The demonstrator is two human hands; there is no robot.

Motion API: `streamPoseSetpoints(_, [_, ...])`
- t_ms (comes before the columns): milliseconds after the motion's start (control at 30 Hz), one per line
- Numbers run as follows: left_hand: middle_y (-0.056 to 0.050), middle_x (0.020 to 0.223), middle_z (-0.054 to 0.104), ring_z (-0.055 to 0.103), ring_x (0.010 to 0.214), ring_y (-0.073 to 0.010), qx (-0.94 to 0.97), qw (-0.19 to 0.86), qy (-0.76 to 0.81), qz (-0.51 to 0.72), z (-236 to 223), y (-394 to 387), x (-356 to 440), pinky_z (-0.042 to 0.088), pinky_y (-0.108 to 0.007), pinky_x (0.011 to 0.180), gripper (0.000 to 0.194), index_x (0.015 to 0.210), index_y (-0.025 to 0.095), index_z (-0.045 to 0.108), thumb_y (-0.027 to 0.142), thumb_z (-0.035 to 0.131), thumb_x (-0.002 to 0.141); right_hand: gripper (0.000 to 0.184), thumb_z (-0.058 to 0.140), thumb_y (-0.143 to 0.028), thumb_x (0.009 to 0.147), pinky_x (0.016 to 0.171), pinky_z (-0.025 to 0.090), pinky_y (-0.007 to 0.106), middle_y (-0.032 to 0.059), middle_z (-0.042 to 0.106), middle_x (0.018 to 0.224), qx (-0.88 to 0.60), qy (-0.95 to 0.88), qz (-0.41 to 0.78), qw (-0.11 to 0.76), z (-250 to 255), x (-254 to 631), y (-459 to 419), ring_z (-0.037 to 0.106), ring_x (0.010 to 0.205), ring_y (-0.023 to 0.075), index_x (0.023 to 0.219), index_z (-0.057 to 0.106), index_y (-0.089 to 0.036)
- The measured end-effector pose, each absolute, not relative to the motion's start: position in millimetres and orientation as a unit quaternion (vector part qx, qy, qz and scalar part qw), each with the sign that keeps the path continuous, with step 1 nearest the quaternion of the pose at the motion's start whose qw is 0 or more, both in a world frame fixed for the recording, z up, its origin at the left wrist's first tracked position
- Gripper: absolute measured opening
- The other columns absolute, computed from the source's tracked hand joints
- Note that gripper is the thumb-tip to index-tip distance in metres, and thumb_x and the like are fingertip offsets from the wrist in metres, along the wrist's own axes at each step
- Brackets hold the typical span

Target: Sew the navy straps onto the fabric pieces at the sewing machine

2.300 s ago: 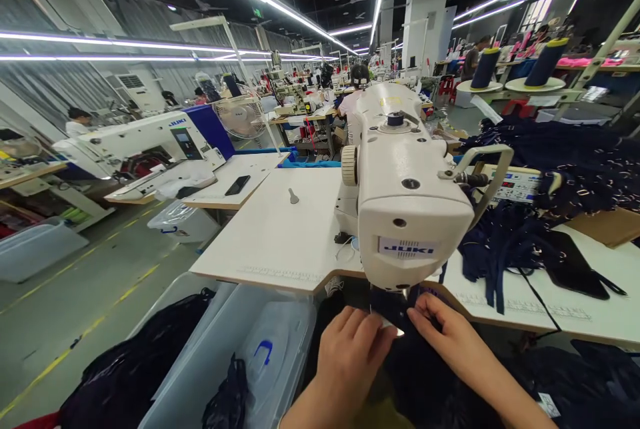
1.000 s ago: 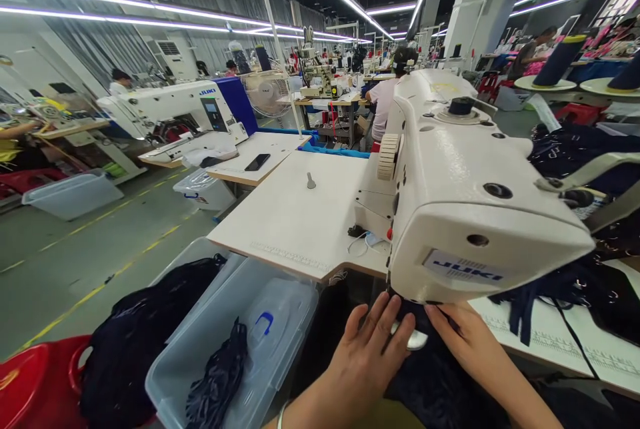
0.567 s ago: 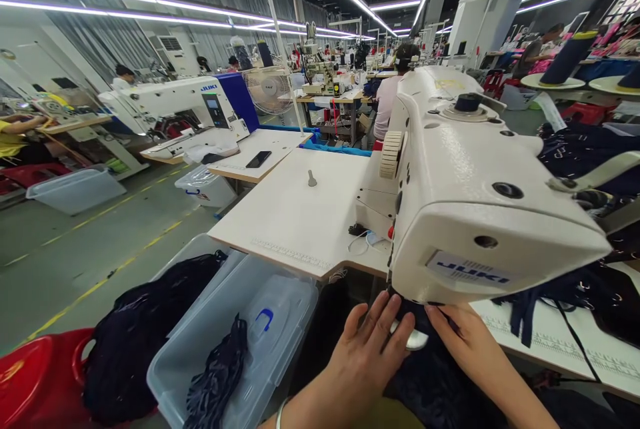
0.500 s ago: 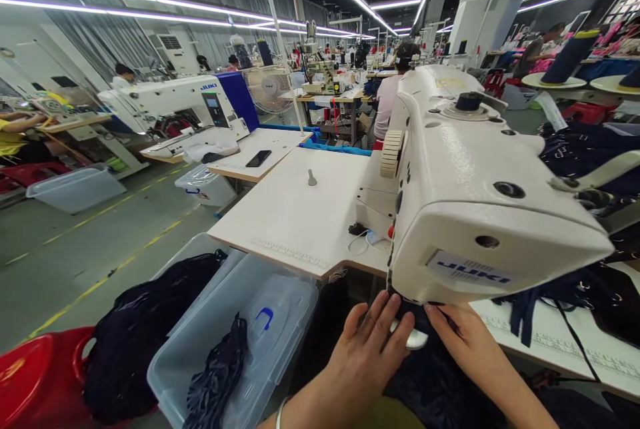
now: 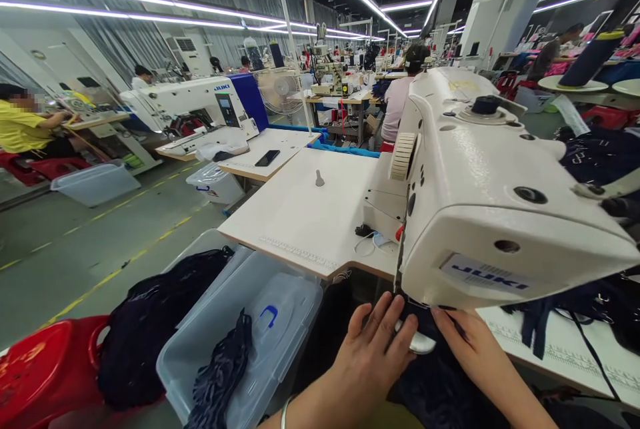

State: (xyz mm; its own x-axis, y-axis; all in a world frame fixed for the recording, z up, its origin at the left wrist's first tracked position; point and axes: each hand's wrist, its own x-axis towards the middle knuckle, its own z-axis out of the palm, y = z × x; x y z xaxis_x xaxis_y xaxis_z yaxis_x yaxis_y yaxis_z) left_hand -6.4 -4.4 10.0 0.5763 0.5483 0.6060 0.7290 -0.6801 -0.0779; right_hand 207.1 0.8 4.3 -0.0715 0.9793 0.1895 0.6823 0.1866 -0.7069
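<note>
Navy fabric hangs over the front of a white sewing machine and runs up under its head. My left hand lies on the fabric with fingers stretched and spread, beside the rounded silver metal piece at the sewing spot. From the other side, my right hand pinches the fabric's edge between thumb and fingers, close below the machine head. The needle area is hidden behind the head and my fingers.
A clear plastic bin with dark fabric stands at the left, near a red stool. On the white tabletop lies a small grey metal piece. A phone rests on the neighbouring table. A co-worker sits ahead.
The view has turned slightly left, so the surroundings sit further right. Both hands keep nearly the same place and pose at the fabric.
</note>
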Motion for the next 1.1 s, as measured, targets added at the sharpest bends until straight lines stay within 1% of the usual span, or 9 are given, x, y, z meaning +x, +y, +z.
streamPoseSetpoints(267, [-0.009, 0.138, 0.052, 0.041, 0.133, -0.0199, -0.87, 0.169, -0.363, -0.287, 9, -2, -7, 0.014, -0.037, 0.114, 0.033, 0.123, 0.02, 0.058, 0.037, 0.054, 0.095, 0.032, 0.044, -0.044, 0.094, 0.097, 0.047, 0.044, 0.0103, 0.068, 0.097, -0.592, -0.668, 0.236, 0.384, 0, 205, 0, 0.062, 0.103, 0.0281, 0.106, 0.064, -0.022])
streamPoseSetpoints(400, [-0.008, 0.139, 0.052, 0.043, 0.132, -0.0198, -0.872, 0.174, -0.358, -0.283, 8, -1, -5, 0.017, -0.036, 0.113, 0.034, 0.125, 0.022, 0.057, 0.036, 0.056, 0.094, 0.025, 0.045, -0.043, 0.094, 0.08, 0.054, 0.034, 0.0036, 0.065, 0.082, -0.608, -0.618, 0.261, 0.424, -12, 207, -3, 0.065, 0.088, 0.0229, 0.103, 0.057, -0.023])
streamPoseSetpoints(500, [-0.008, 0.137, 0.054, 0.044, 0.131, -0.0194, -0.875, 0.171, -0.353, -0.285, 8, -1, -4, 0.016, -0.036, 0.113, 0.034, 0.125, 0.022, 0.057, 0.035, 0.056, 0.094, 0.023, 0.044, -0.042, 0.095, 0.073, 0.054, 0.03, 0.0029, 0.065, 0.083, -0.602, -0.619, 0.281, 0.419, -26, 213, -7, 0.065, 0.081, 0.0202, 0.099, 0.055, -0.022])
streamPoseSetpoints(633, [-0.008, 0.135, 0.055, 0.046, 0.129, -0.0197, -0.877, 0.172, -0.347, -0.284, 9, 0, -2, 0.02, -0.035, 0.111, 0.034, 0.123, 0.022, 0.058, 0.04, 0.056, 0.093, 0.029, 0.043, -0.042, 0.096, 0.086, 0.053, 0.037, 0.0072, 0.07, 0.098, -0.577, -0.685, 0.298, 0.328, -59, 228, -14, 0.065, 0.097, 0.0251, 0.095, 0.065, -0.022])
streamPoseSetpoints(767, [-0.006, 0.131, 0.058, 0.051, 0.123, -0.0207, -0.87, 0.173, -0.352, -0.298, 10, 0, 1, 0.025, -0.035, 0.107, 0.035, 0.121, 0.024, 0.059, 0.045, 0.057, 0.092, 0.036, 0.052, -0.05, 0.089, 0.096, 0.048, 0.049, 0.0092, 0.068, 0.117, -0.627, -0.659, 0.298, 0.29, -84, 246, -25, 0.057, 0.118, 0.0333, 0.107, 0.067, -0.023])
streamPoseSetpoints(833, [-0.005, 0.124, 0.063, 0.055, 0.117, -0.0202, -0.863, 0.147, -0.354, -0.329, 10, -1, 0, 0.03, -0.035, 0.102, 0.027, 0.112, 0.024, 0.062, 0.043, 0.056, 0.094, 0.034, 0.052, -0.051, 0.089, 0.09, 0.052, 0.043, 0.0069, 0.07, 0.109, -0.635, -0.639, 0.326, 0.286, -77, 256, -32, 0.063, 0.108, 0.0297, 0.107, 0.065, -0.024])
streamPoseSetpoints(900, [-0.003, 0.106, 0.069, 0.062, 0.105, -0.0172, -0.842, 0.112, -0.356, -0.389, 10, -1, -5, 0.036, -0.033, 0.092, 0.015, 0.095, 0.025, 0.064, 0.032, 0.051, 0.097, 0.029, 0.048, -0.049, 0.092, 0.079, 0.056, 0.032, 0.0031, 0.071, 0.093, -0.627, -0.631, 0.354, 0.289, -56, 262, -39, 0.068, 0.089, 0.0229, 0.101, 0.062, -0.025])
streamPoseSetpoints(967, [0.0, 0.088, 0.068, 0.065, 0.089, -0.014, -0.807, 0.097, -0.371, -0.449, 10, 4, -17, 0.04, -0.032, 0.081, 0.02, 0.084, 0.023, 0.059, 0.018, 0.045, 0.097, 0.028, 0.046, -0.048, 0.093, 0.071, 0.055, 0.025, 0.0012, 0.067, 0.085, -0.619, -0.634, 0.353, 0.301, -27, 263, -46, 0.066, 0.08, 0.0197, 0.099, 0.061, -0.025])
streamPoseSetpoints(1100, [-0.003, 0.085, 0.064, 0.062, 0.081, -0.0161, -0.743, 0.137, -0.448, -0.479, 11, 25, -51, 0.039, -0.036, 0.079, 0.02, 0.087, 0.021, 0.057, 0.006, 0.043, 0.091, 0.023, 0.04, -0.039, 0.097, 0.067, 0.053, 0.023, 0.0015, 0.065, 0.085, -0.575, -0.686, 0.282, 0.345, 21, 237, -45, 0.064, 0.076, 0.0172, 0.1, 0.059, -0.026])
